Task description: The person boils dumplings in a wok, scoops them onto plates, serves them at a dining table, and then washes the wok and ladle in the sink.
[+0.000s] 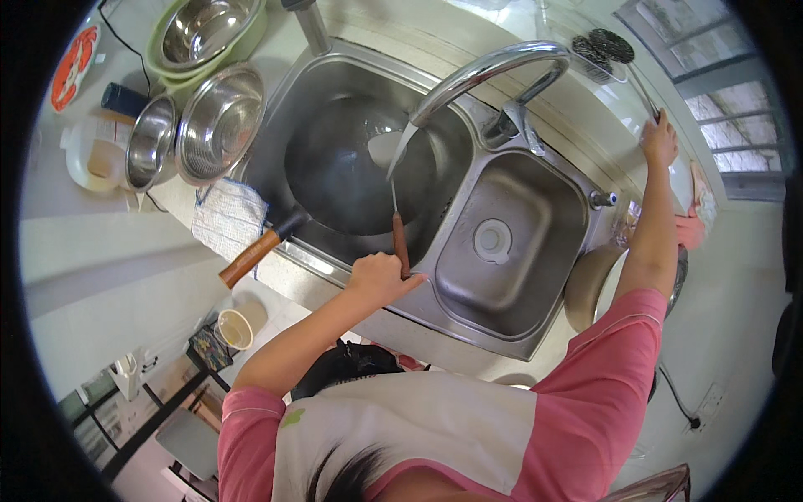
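Observation:
My left hand [379, 279] is at the front edge of the sink, beside the end of the wooden handle [399, 241] of a turner. Whether its fingers grip the handle or only rest there is unclear. The turner's blade [386, 149] lies in a dark wok [339, 182] in the large basin, under water running from the chrome faucet [483, 72]. The wok's wooden handle [251, 257] juts over the front left rim. Far to the right, my right hand [660, 139] holds the thin metal handle of a utensil with a dark, round head [611, 46] at the window ledge.
Metal bowls [219, 122] and a green basin [263, 25] crowd the left counter, with a white cloth [229, 210] near the wok handle. The smaller basin [533, 245] has a drain strainer [492, 241]. A pot [590, 285] stands right of the sink.

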{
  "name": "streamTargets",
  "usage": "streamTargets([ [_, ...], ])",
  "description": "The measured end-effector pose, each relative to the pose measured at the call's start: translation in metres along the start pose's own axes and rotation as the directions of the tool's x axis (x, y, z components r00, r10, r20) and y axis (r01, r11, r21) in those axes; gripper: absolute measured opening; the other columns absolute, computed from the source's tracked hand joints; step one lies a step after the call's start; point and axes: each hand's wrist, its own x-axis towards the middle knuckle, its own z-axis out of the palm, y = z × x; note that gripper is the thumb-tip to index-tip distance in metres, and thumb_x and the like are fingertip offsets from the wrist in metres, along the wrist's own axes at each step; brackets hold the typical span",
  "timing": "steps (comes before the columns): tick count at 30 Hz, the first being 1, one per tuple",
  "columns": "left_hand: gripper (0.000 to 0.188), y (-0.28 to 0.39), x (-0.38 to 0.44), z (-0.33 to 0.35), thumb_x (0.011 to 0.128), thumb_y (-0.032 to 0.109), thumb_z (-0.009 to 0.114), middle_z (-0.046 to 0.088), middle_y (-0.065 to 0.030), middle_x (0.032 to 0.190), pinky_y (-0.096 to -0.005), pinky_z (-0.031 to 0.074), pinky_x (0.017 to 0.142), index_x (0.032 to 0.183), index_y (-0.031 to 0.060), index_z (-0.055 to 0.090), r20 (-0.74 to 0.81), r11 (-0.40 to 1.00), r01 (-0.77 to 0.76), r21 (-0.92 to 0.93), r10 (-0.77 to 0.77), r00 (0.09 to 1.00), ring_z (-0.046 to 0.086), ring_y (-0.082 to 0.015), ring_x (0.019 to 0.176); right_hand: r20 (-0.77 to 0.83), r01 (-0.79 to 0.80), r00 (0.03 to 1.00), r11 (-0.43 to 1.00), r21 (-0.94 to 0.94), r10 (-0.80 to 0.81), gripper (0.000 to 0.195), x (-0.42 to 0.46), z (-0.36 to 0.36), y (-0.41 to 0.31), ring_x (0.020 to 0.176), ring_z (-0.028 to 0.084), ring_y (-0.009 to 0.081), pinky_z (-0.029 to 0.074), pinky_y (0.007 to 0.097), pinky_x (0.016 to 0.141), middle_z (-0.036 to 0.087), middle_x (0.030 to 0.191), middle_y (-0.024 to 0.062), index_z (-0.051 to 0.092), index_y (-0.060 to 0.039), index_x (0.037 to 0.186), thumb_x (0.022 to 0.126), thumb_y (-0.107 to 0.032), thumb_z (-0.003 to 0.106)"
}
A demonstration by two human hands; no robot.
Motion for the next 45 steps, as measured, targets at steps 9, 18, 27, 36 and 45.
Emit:
streamTargets([
  [9, 0.05, -0.018, 0.018, -0.01, 0.079, 0.046, 0.064, 0.061, -0.0135, 0.052, -0.0349, 0.054, 0.058, 0.064, -0.0015, 0.067, 0.21, 0.906, 0.185, -0.381, -0.11, 0.971, 0.064, -0.0247, 0.051, -0.249, 0.161, 0.951, 0.981, -0.105, -0.182, 0.033, 0.014, -0.047, -0.005, 0.107, 0.054, 0.031, 0.049, 0.0451, 0.076, 0.056, 0.114, 0.0106, 0.052, -0.0233, 0.122, 0.093, -0.038, 0.05],
  [18, 0.041, -0.023, 0.026, 0.005, 0.076, 0.037, 0.067, 0.061, -0.0114, 0.053, -0.0319, 0.055, 0.056, 0.062, -0.0017, 0.063, 0.132, 0.953, 0.102, -0.287, -0.066, 0.989, 0.064, -0.0204, 0.05, -0.273, 0.298, 0.949, 0.722, 0.625, -0.156, 0.03, -0.115, -0.256, -0.037, 0.083, 0.056, 0.0171, 0.045, 0.0284, 0.073, 0.056, 0.093, 0.0077, 0.052, 0.0031, 0.113, 0.096, -0.022, 0.052],
  [27, 0.019, -0.071, 0.013, -0.015, 0.09, 0.017, 0.058, 0.048, 0.0015, 0.06, -0.0171, 0.035, 0.039, 0.076, 0.0093, 0.048, 0.433, -0.577, 0.418, -0.701, 0.121, 0.893, 0.046, -0.0066, 0.047, 0.551, -0.268, 0.751, 0.596, 0.757, -0.363, 0.021, -0.346, -0.358, -0.082, 0.066, 0.047, 0.0096, 0.039, 0.0234, 0.06, 0.053, 0.073, 0.0013, 0.056, -0.0008, 0.108, 0.094, -0.016, 0.054],
  [36, 0.02, -0.142, -0.085, -0.054, 0.091, 0.019, 0.055, 0.04, 0.0043, 0.059, -0.0218, 0.029, 0.035, 0.08, 0.0118, 0.04, 0.412, -0.087, 0.437, -0.895, 0.212, 0.886, 0.036, -0.0039, 0.041, 0.797, -0.689, 0.464, 0.408, 0.599, -0.388, 0.039, -0.391, -0.324, -0.215, 0.048, 0.039, 0.0063, 0.036, 0.0229, 0.045, 0.055, 0.072, 0.0023, 0.046, -0.0147, 0.136, 0.097, -0.018, 0.048],
  [45, 0.02, -0.177, -0.118, -0.083, 0.09, 0.017, 0.054, 0.039, 0.0049, 0.056, -0.021, 0.029, 0.03, 0.081, 0.0111, 0.038, 0.39, 0.111, 0.374, -0.921, 0.237, 0.89, 0.034, -0.0027, 0.037, 0.691, -0.345, 0.619, 0.66, 0.667, -0.375, 0.033, -0.369, -0.275, -0.281, 0.05, 0.049, 0.0114, 0.041, 0.0276, 0.046, 0.051, 0.06, 0.0045, 0.057, -0.0135, 0.126, 0.096, -0.021, 0.049],
])
